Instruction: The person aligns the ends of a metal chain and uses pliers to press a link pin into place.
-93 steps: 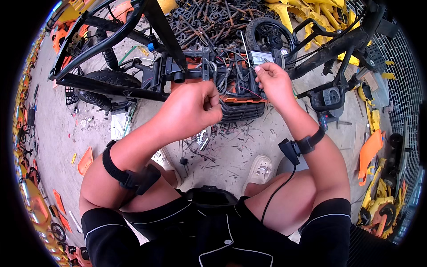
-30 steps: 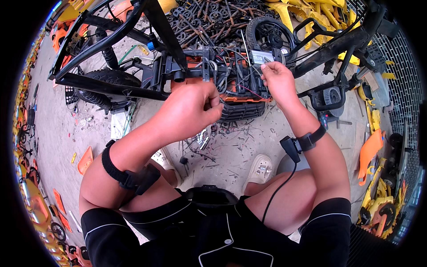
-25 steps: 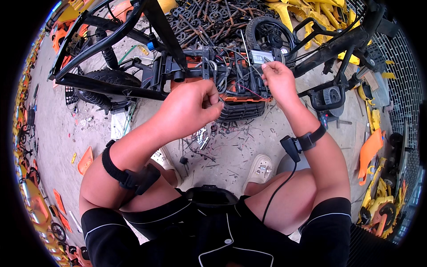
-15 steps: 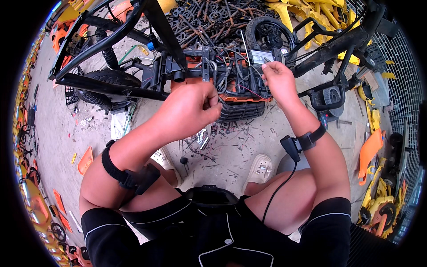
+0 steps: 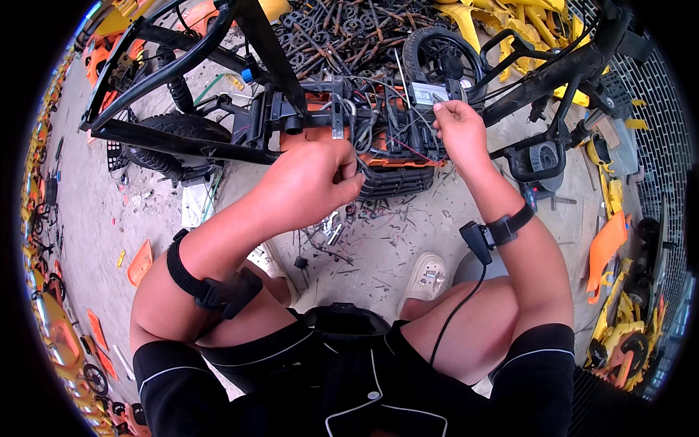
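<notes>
A dismantled scooter frame [image 5: 182,95] of black tubes lies on the ground in front of me, with an open orange and black compartment [image 5: 393,156] full of wires. My left hand [image 5: 317,182] is closed around a thin tool or wire at the bundle of cables [image 5: 364,135]. My right hand [image 5: 459,131] pinches wires beside a small grey box [image 5: 426,93] at the compartment's far side. Black bands sit on both forearms.
A small black wheel [image 5: 437,54] stands behind the compartment. Piled dark metal parts [image 5: 342,25] lie beyond, and yellow plastic parts [image 5: 510,18] at the upper right. Screws and scraps litter the concrete [image 5: 378,240]. My shoes [image 5: 429,273] rest below.
Hardly anything differs: both hands stay at the wiring, with only slight finger shifts.
</notes>
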{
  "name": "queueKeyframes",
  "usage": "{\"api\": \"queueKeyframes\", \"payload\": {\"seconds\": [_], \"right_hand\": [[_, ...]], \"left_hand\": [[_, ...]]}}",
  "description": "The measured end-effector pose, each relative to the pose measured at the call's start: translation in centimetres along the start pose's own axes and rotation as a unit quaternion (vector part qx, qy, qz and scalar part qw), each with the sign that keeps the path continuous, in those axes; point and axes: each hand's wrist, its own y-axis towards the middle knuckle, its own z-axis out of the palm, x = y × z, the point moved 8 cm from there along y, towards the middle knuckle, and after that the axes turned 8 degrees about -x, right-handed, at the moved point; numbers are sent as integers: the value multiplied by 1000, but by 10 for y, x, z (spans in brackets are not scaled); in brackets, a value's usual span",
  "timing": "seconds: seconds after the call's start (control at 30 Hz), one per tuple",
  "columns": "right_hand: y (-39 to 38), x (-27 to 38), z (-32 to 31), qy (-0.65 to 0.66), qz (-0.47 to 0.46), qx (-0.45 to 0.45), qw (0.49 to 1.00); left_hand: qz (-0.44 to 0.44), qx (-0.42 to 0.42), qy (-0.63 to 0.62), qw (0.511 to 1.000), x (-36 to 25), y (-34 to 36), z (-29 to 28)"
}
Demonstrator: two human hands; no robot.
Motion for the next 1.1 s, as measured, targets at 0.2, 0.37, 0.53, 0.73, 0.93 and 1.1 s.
{"api": "queueKeyframes", "payload": {"seconds": [0.2, 0.37, 0.53, 0.73, 0.93, 1.1], "right_hand": [[2, -1, -2, 7, -19, -15, 1000], [2, -2, -8, 22, -24, -28, 999], [-5, -1, -16, 30, -31, -32, 999], [-16, -2, -20, 32, -51, -19, 998], [-30, -10, -23, 6, -75, -3, 997], [-39, -25, -36, -94, -99, 19, 991]], "left_hand": [[5, 0, -4, 1000, 0, -1, 0], [-16, 8, 7, 1000, 2, 0, 1], [-10, 59, 63, 996, 14, 0, 13], [-6, 148, 145, 978, 30, -4, 46], [8, 237, 202, 950, 26, -11, 63], [52, 272, 208, 938, 11, -14, 67]]}}
